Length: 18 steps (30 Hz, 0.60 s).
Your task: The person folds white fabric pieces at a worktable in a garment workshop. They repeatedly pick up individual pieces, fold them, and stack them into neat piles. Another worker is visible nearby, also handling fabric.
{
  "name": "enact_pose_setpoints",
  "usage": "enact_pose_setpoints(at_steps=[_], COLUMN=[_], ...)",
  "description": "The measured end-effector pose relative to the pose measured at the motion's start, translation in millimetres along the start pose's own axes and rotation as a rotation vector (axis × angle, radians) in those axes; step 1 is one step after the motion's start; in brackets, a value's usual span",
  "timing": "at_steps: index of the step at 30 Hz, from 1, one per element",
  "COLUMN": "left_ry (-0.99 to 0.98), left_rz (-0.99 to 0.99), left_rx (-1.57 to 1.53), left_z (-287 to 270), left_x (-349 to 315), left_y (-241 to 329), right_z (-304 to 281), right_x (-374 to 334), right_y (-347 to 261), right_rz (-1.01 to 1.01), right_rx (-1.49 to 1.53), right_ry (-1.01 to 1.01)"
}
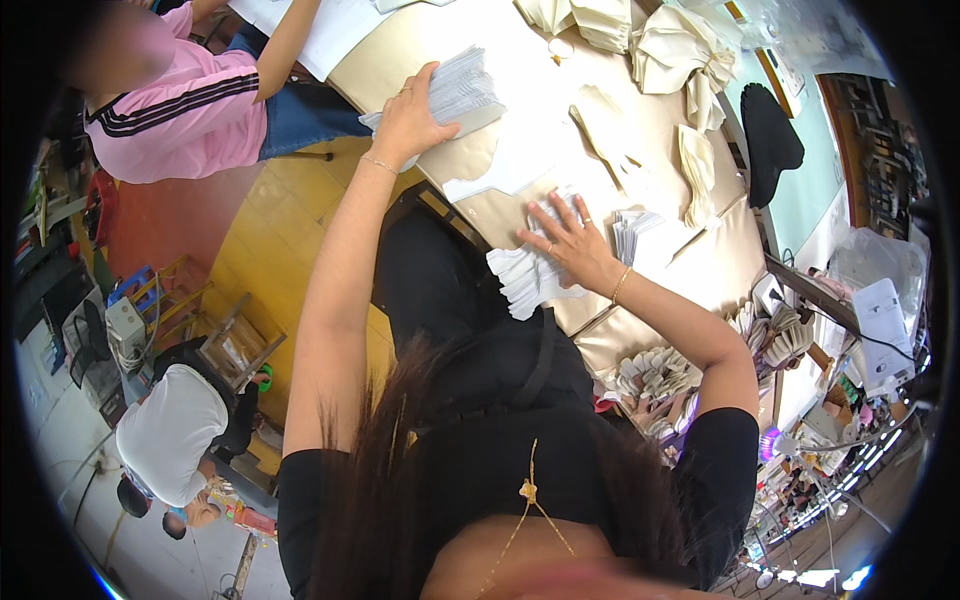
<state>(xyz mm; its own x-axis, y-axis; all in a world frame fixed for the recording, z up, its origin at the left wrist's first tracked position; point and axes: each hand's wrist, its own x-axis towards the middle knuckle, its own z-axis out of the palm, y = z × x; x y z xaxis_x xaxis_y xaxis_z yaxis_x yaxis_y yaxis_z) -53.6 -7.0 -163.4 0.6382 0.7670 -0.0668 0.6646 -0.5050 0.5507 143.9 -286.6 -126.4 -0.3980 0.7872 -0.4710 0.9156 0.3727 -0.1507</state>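
Note:
My left hand (410, 117) is wrapped around the near left end of a thick stack of pale grey-white cut pieces (467, 90), thumb along its lower side. My right hand (572, 243) lies palm down with fingers spread on a fanned-out pile of white layered pieces (527, 279) at the table's near edge. Flat white pieces (497, 180) lie between my hands. Just right of my right hand stands a small bundle of thin white pieces (632, 232).
Cream cut pieces (603, 135) and cream bundles (680, 50) lie across the table (540, 110). A black shaped piece (770, 145) is at the far right. A person in pink (185, 100) is on the left; another in white (175, 435) is lower left. Layered bundles (655, 380) sit below the table edge.

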Motion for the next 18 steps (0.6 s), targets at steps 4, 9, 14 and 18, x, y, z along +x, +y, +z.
enact_pose_setpoints(at_steps=[4,9,14,18], left_ry=[0.029,0.017,0.011,0.009], left_rz=[0.04,0.03,0.012,0.01], left_rx=[-0.003,0.004,-0.005,-0.007], left_z=[2,2,1,3], left_x=[-2,-2,-2,-2], left_y=[-2,-2,0,0], right_z=[5,-2,-6,-4], right_x=[14,15,17,18], right_y=[14,22,34,44], right_rz=[0.029,0.0,0.091,0.037], right_rx=[0.034,-0.009,0.11,0.103], right_ry=[-0.061,-0.015,-0.042,0.059])
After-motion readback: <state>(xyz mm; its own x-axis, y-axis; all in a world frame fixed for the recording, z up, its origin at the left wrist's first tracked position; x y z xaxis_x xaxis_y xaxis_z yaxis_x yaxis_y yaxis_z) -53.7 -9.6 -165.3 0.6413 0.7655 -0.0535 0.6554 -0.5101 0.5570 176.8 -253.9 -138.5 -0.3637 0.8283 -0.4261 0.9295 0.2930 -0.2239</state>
